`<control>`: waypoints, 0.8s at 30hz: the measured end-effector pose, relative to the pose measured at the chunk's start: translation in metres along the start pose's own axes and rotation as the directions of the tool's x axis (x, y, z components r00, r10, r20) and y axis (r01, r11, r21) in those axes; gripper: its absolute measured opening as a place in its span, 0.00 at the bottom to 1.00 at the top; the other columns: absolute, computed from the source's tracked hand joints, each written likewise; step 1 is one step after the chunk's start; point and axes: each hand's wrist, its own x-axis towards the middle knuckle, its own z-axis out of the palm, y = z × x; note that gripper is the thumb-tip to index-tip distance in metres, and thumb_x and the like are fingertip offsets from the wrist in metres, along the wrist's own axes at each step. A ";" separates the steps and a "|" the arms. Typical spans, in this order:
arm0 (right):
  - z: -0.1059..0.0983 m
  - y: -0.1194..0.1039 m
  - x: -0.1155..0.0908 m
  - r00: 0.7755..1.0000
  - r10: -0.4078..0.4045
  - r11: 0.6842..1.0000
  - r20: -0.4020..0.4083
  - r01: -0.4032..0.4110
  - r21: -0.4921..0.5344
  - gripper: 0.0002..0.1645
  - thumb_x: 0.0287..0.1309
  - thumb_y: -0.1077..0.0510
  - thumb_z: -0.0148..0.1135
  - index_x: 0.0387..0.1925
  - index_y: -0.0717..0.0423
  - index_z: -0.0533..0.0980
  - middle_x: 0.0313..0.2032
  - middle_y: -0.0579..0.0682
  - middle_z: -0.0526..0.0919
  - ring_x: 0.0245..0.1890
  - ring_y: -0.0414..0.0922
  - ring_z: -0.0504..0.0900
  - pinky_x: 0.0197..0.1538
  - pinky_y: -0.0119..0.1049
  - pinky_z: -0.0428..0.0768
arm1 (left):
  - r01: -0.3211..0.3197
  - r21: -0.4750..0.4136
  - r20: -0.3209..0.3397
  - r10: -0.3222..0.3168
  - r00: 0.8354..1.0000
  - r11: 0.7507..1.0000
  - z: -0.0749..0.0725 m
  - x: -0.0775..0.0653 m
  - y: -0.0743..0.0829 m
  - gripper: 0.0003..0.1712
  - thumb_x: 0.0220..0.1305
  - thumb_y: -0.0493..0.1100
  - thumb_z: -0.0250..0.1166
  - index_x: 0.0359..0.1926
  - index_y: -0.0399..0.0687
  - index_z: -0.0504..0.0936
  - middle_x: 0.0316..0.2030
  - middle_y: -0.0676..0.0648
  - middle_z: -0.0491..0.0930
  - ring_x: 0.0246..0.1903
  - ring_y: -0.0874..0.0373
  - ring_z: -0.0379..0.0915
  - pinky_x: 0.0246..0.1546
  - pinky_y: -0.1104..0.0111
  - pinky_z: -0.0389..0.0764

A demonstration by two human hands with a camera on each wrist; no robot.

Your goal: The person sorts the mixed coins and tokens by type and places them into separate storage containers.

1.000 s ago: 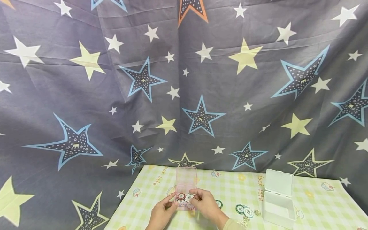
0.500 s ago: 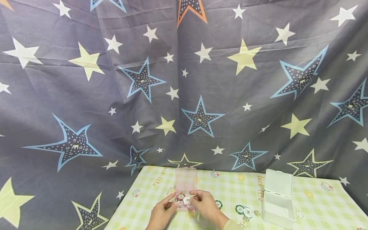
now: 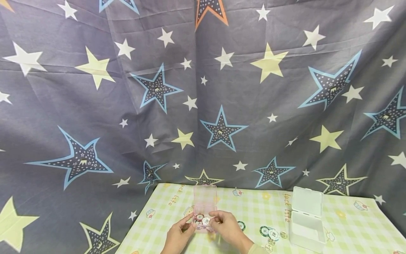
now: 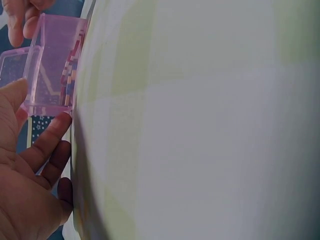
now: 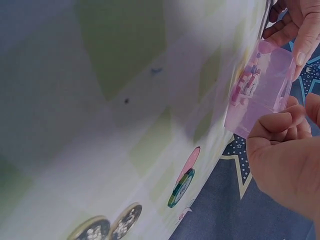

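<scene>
Left hand (image 3: 178,237) grips the near-left side of a translucent pink plastic box (image 4: 52,65), lid raised, standing on the green-and-white checked cloth (image 3: 158,215); red-and-white round chips (image 3: 199,218) lie inside. Right hand (image 3: 229,227), fingers curled, covers its right rim; whether it pinches anything, I cannot tell. Rightward: green-and-white round chips (image 3: 264,231), gold-coloured metallic coins (image 3: 283,235), an open white plastic box (image 3: 298,241).

White chip (image 3: 205,221) in the pink box (image 5: 250,112), its print illegibly small
</scene>
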 end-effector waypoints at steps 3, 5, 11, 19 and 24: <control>-0.001 0.001 -0.001 1.000 -0.004 1.000 -0.003 0.004 -0.002 0.22 0.62 0.65 0.67 0.57 0.69 0.82 0.37 0.54 0.89 0.32 0.37 0.80 0.32 0.25 0.78 | 0.002 0.006 -0.003 -0.002 1.000 1.000 0.001 0.000 -0.001 0.29 0.73 0.59 0.69 0.69 0.55 0.83 0.42 0.49 0.93 0.43 0.57 0.89 0.52 0.47 0.86; -0.002 0.001 -0.002 1.000 -0.003 1.000 -0.004 0.003 -0.001 0.22 0.62 0.65 0.68 0.57 0.69 0.82 0.37 0.54 0.89 0.32 0.38 0.81 0.32 0.25 0.78 | 0.004 0.006 -0.005 -0.004 1.000 1.000 0.001 0.000 -0.001 0.29 0.73 0.59 0.69 0.69 0.55 0.83 0.42 0.49 0.93 0.43 0.56 0.89 0.52 0.46 0.85; -0.005 0.001 -0.002 1.000 0.008 1.000 0.003 -0.008 0.016 0.22 0.61 0.66 0.68 0.57 0.70 0.82 0.38 0.55 0.90 0.34 0.39 0.81 0.33 0.25 0.78 | 0.003 0.002 -0.002 -0.003 1.000 1.000 0.001 0.001 -0.002 0.29 0.72 0.59 0.70 0.69 0.55 0.83 0.42 0.48 0.93 0.43 0.54 0.88 0.52 0.45 0.85; -0.010 -0.001 -0.006 1.000 0.007 1.000 0.016 -0.008 0.023 0.22 0.61 0.66 0.68 0.57 0.70 0.82 0.38 0.54 0.89 0.34 0.39 0.81 0.34 0.25 0.78 | 0.001 -0.004 -0.004 -0.001 1.000 1.000 0.000 0.000 0.000 0.29 0.73 0.58 0.69 0.69 0.54 0.83 0.42 0.49 0.93 0.43 0.55 0.88 0.52 0.46 0.85; -0.022 -0.001 -0.011 1.000 -0.018 1.000 0.018 0.018 -0.015 0.21 0.62 0.64 0.69 0.56 0.69 0.83 0.37 0.54 0.89 0.32 0.36 0.80 0.35 0.26 0.79 | 0.005 -0.001 -0.005 -0.005 1.000 1.000 0.000 0.000 0.000 0.29 0.73 0.58 0.70 0.69 0.54 0.83 0.43 0.48 0.93 0.42 0.56 0.88 0.52 0.46 0.85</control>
